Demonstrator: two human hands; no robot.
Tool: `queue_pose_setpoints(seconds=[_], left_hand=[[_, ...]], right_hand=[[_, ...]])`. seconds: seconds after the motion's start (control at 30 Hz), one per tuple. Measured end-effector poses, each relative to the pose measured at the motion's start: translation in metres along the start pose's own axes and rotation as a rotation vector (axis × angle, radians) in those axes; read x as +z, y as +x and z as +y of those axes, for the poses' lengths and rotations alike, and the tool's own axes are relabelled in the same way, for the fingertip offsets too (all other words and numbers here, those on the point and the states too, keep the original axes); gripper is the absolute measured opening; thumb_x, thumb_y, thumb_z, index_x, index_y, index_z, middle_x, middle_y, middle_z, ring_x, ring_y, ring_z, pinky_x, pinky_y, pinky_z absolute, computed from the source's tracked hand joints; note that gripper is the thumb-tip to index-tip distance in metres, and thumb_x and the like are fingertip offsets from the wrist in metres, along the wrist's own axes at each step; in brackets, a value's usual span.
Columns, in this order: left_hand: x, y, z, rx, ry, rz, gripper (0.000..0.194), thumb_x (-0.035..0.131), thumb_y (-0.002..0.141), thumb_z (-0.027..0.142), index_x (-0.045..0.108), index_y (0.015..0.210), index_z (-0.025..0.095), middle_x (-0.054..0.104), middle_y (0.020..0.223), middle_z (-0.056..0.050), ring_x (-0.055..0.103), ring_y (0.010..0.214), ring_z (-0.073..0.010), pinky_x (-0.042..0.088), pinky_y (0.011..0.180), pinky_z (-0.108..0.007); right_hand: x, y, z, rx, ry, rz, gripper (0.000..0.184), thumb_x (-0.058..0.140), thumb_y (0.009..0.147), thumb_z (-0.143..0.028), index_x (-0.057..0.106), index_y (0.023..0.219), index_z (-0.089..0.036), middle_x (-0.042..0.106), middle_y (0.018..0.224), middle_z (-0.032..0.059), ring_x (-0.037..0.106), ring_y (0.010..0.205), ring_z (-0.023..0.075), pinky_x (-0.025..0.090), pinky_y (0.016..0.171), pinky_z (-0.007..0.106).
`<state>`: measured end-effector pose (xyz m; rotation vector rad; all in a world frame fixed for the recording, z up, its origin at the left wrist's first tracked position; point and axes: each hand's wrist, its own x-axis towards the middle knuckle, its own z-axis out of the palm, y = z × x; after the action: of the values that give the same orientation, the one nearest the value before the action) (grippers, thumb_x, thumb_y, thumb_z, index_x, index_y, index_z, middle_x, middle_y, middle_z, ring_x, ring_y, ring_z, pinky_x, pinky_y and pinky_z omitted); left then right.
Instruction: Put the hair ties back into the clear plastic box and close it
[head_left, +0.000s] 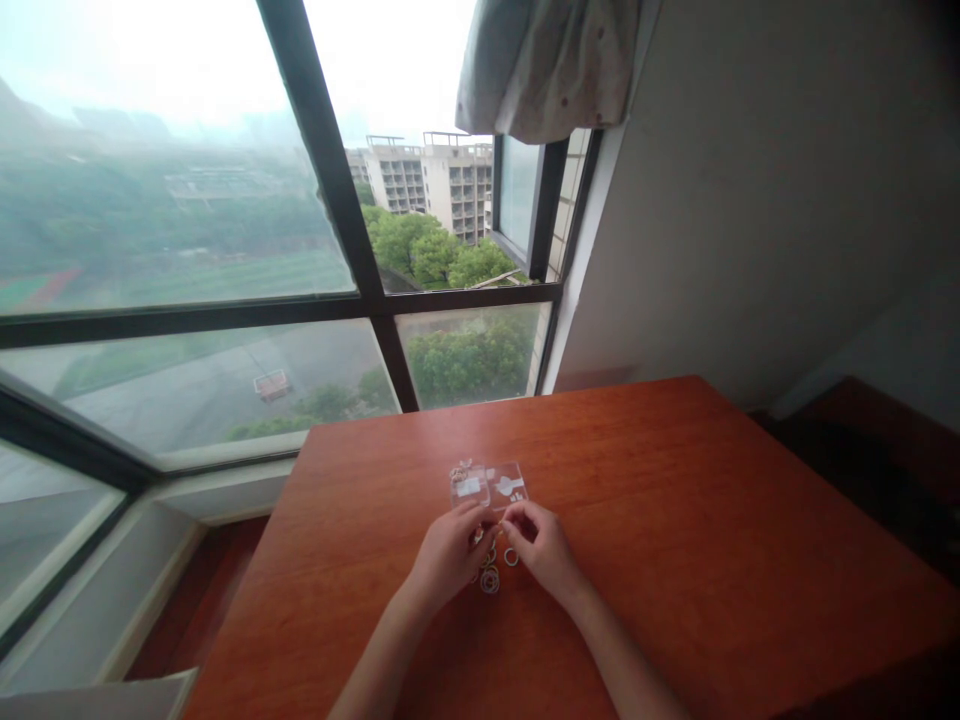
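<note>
Both my hands rest on a reddish wooden table (675, 500), fingertips nearly meeting. My left hand (450, 552) has its fingers curled, pinching something small that I cannot make out. My right hand (546, 550) is also curled in a pinch just beside it. Between and below the hands lie several small metal rings (491, 578). Just beyond the fingertips sit two small clear plastic packets: the left packet (469, 486) holds a white label, and the right packet (508, 485) holds small white pieces.
A large window with dark frames (337, 220) runs along the table's far and left sides. A grey wall (750, 200) stands at the right. A curtain (547, 60) hangs bunched at the top. A dark piece of furniture (885, 450) stands beside the table at the right.
</note>
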<state>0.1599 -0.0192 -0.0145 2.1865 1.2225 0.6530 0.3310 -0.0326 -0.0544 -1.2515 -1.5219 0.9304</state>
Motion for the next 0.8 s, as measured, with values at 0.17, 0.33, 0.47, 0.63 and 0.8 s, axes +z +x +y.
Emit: queue_pose_setpoints(seconds=[0.17,0.33,0.47,0.63,0.8], left_hand=[[-0.002,0.0,-0.003,-0.012,0.042,-0.002,0.018,0.049,0.091,0.029,0.066,0.091,0.021,0.065,0.085,-0.004,0.058,0.073,-0.0148,0.045,0.068,-0.023],[-0.002,0.0,-0.004,-0.018,0.07,0.005,0.018,0.049,0.091,0.03,0.065,0.088,0.021,0.065,0.086,-0.004,0.058,0.074,-0.0149,0.044,0.066,-0.022],[0.0,-0.001,-0.005,-0.018,0.067,0.0,0.018,0.048,0.092,0.03,0.064,0.089,0.021,0.065,0.088,-0.004,0.059,0.076,-0.015,0.044,0.068,-0.023],[-0.002,0.0,-0.012,-0.047,0.095,0.075,0.02,0.044,0.093,0.03,0.062,0.091,0.021,0.065,0.088,-0.004,0.06,0.076,-0.0154,0.044,0.069,-0.024],[-0.01,0.0,-0.03,-0.127,0.15,0.229,0.025,0.04,0.095,0.033,0.06,0.087,0.02,0.065,0.087,-0.005,0.061,0.079,-0.0168,0.044,0.072,-0.026]], right_hand=[[0.0,-0.001,0.0,0.0,0.0,-0.004,0.011,0.057,0.082,-0.026,0.06,0.075,-0.018,0.056,0.066,-0.0015,0.049,0.059,0.0124,0.038,0.054,0.021],[0.0,-0.001,0.001,0.001,-0.011,-0.005,0.012,0.057,0.082,-0.028,0.061,0.075,-0.018,0.056,0.066,-0.0012,0.05,0.059,0.0127,0.038,0.054,0.021],[0.0,-0.001,-0.001,-0.002,-0.017,-0.009,0.013,0.057,0.082,-0.028,0.061,0.076,-0.018,0.057,0.067,-0.0007,0.05,0.06,0.0129,0.039,0.054,0.022],[0.001,-0.001,0.002,-0.014,-0.019,-0.003,0.012,0.056,0.083,-0.026,0.061,0.076,-0.018,0.058,0.066,-0.0012,0.051,0.059,0.0122,0.038,0.054,0.021],[0.002,-0.002,0.003,-0.068,-0.087,-0.032,0.008,0.056,0.082,-0.02,0.061,0.076,-0.018,0.06,0.069,-0.0008,0.052,0.06,0.012,0.038,0.055,0.021]])
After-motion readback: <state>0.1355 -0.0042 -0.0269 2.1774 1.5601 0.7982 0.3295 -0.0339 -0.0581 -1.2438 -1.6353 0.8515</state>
